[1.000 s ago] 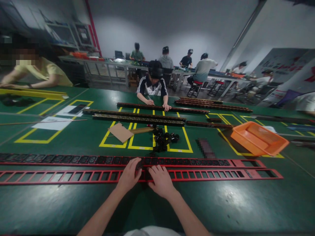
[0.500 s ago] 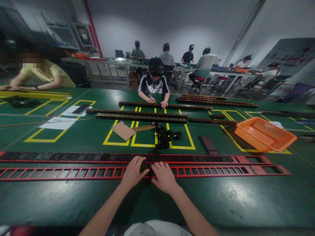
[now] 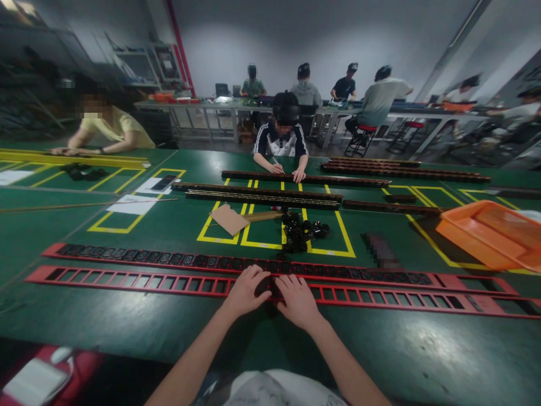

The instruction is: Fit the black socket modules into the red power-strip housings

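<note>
Two long red slotted strips (image 3: 127,280) lie side by side across the bench in front of me. Black socket modules (image 3: 188,260) fill most of the far strip, while the near one shows a row of open slots. Over the middle of the near strip, my left hand (image 3: 248,291) curls its fingers and thumb around a small black socket module (image 3: 262,285). My right hand (image 3: 297,300) is beside it, fingers bent and pressed against the dark part between the hands. The fingers partly hide that part, so its exact seating cannot be made out.
A pile of black parts (image 3: 298,231) and a cardboard piece (image 3: 229,219) lie beyond the strips. To the right stands an orange basket (image 3: 486,231). Dark rails (image 3: 262,197) cross the bench, and a co-worker (image 3: 281,135) writes opposite. A white charger (image 3: 36,380) sits lower left.
The view has swung left, so the bench and strips appear shifted right and tilted. Both hands stay together around the black module over the near strip.
</note>
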`<state>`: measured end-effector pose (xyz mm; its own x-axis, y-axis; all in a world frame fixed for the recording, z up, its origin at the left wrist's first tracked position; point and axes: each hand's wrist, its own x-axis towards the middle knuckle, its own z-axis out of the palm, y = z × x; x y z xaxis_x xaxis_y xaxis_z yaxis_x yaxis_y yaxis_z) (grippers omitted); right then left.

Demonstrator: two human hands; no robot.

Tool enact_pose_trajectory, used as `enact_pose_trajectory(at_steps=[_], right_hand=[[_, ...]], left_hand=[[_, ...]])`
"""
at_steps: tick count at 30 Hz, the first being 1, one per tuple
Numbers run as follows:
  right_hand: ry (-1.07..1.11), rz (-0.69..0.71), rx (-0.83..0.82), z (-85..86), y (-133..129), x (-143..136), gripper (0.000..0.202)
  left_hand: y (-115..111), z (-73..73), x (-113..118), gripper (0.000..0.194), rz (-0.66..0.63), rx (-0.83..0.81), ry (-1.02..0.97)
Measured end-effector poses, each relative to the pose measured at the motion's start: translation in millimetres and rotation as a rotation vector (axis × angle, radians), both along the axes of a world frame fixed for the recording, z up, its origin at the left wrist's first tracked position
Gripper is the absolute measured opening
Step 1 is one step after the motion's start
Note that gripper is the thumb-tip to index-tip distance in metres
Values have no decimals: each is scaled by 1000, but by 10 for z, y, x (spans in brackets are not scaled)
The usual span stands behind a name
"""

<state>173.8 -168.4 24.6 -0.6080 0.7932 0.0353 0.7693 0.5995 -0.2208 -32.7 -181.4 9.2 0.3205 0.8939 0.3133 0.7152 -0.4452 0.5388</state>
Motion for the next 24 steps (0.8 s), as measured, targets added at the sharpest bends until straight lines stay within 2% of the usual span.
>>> enact_pose_trajectory(at_steps=[6,15,19,24], right_hand=[[3,3,3,-19,-10,8,54],[-8,14,-1,1,-11,-2,53],[-8,9,-10,-7,-9,-16,54],[-17,13,-19,-9,-6,-17,55]], left_hand=[[-28,-61,-28,36,-49,-36,-43],[-75,-198,-63,52,-8,-8,-36],[-89,-183,-55,50,5,-17,-12],[-91,-77,-31,42,0,-46,8]])
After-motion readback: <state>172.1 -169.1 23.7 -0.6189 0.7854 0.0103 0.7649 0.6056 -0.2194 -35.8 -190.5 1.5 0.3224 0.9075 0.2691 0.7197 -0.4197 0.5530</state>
